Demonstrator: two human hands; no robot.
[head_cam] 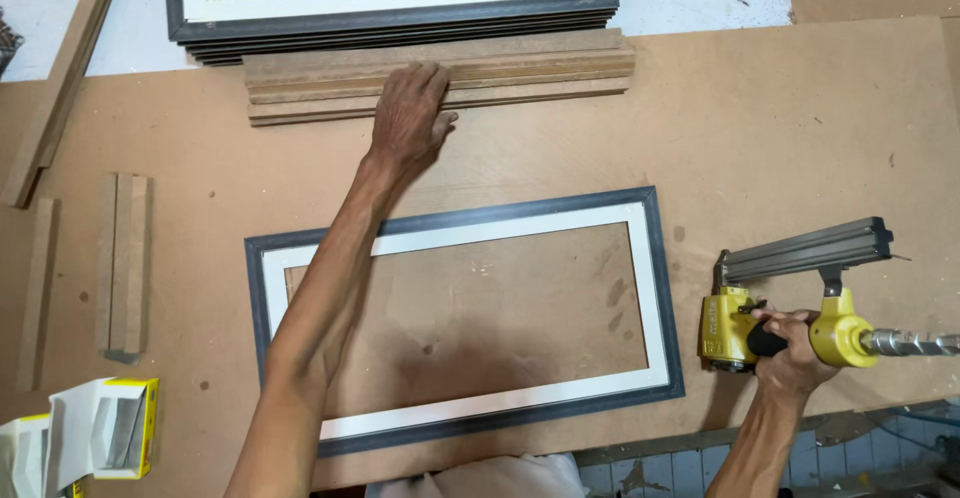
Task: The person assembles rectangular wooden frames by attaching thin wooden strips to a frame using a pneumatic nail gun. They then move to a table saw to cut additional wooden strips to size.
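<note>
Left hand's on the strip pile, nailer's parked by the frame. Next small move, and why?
Probably close the left hand on one brown wooden strip and draw it back toward the empty frame. The hand lies flat on the pile, fingers not yet curled around any strip. The frame lies flat with nothing inside it, and the right hand already grips the yellow nail gun beside its right edge.

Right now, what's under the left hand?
The left hand rests on a pile of brown strips below stacked frames. The strip part beneath the palm is covered.
</note>
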